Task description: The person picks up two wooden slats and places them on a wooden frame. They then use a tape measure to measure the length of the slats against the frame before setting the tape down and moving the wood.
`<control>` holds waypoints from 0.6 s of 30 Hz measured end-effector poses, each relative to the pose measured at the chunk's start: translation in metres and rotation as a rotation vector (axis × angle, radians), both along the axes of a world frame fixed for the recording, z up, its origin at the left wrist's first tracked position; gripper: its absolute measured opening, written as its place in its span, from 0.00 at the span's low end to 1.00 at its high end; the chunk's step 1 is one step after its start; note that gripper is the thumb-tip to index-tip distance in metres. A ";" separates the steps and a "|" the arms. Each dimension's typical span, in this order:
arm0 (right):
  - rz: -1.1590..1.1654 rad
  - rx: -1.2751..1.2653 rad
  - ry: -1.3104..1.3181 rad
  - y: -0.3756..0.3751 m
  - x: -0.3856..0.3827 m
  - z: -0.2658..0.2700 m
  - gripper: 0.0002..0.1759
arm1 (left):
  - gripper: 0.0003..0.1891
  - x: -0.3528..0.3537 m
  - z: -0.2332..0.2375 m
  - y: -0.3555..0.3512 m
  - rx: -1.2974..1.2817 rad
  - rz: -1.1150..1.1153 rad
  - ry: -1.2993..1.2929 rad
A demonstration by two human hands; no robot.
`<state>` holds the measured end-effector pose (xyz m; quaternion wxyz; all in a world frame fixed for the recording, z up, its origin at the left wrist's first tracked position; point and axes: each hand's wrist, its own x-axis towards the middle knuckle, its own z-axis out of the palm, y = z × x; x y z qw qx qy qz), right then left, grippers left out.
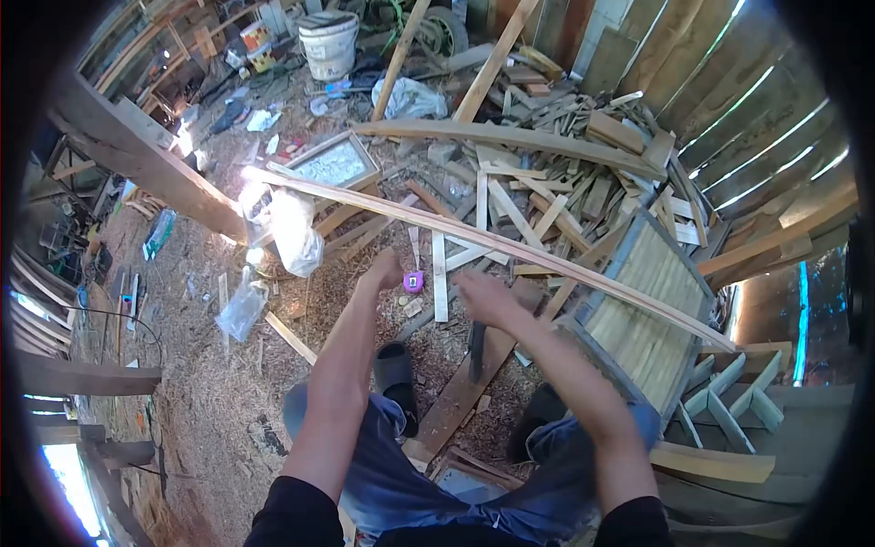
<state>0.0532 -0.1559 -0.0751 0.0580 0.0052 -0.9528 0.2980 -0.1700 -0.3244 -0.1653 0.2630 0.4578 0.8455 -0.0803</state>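
My left hand [387, 270] is held out with its fingers curled in, just left of a purple tape measure [413, 281]. What its fingers hold, if anything, is hidden. My right hand [485, 297] is closed, right of the tape measure. A dark, handle-like bar [476, 350] shows just below that hand, over a brown board [460, 394] lying between my feet. Beyond both hands, a long pale wood strip [492, 239] runs slantwise from upper left to lower right. A short white slat [440, 278] lies between the hands.
A pile of wood scraps [583, 191] fills the back right, beside a framed slatted panel [643, 305]. At left stands a thick post [150, 159]. Plastic bags [296, 239] and a shallow framed tray [369, 155] lie ahead. A white bucket [328, 46] stands behind on sawdust-covered ground.
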 end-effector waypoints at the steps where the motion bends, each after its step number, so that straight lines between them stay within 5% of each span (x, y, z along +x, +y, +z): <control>1: 0.002 -0.013 -0.017 -0.005 -0.020 -0.041 0.12 | 0.15 -0.007 -0.037 -0.006 0.090 0.090 -0.011; 2: -0.080 -0.121 -0.091 -0.009 -0.040 -0.092 0.12 | 0.15 -0.015 -0.075 -0.011 0.188 0.174 -0.025; 4: -0.176 -0.255 -0.192 -0.021 -0.064 -0.156 0.12 | 0.15 -0.001 -0.063 -0.003 0.113 0.370 -0.178; 6: -0.345 -0.600 -0.348 -0.030 -0.089 -0.198 0.12 | 0.23 -0.002 -0.097 0.005 0.046 0.341 -0.238; 8: -0.397 -0.646 -0.336 -0.043 -0.104 -0.211 0.16 | 0.33 0.001 -0.136 0.005 0.103 0.297 -0.137; 13: -0.488 -0.643 -0.371 -0.069 -0.112 -0.259 0.28 | 0.30 0.020 -0.196 0.011 0.224 0.199 0.151; 16: -0.521 -0.758 -0.444 -0.069 -0.105 -0.255 0.31 | 0.23 0.015 -0.175 0.012 0.298 0.222 0.074; 18: -0.592 -0.771 -0.292 -0.072 -0.083 -0.250 0.29 | 0.22 0.011 -0.140 0.010 0.066 0.088 -0.222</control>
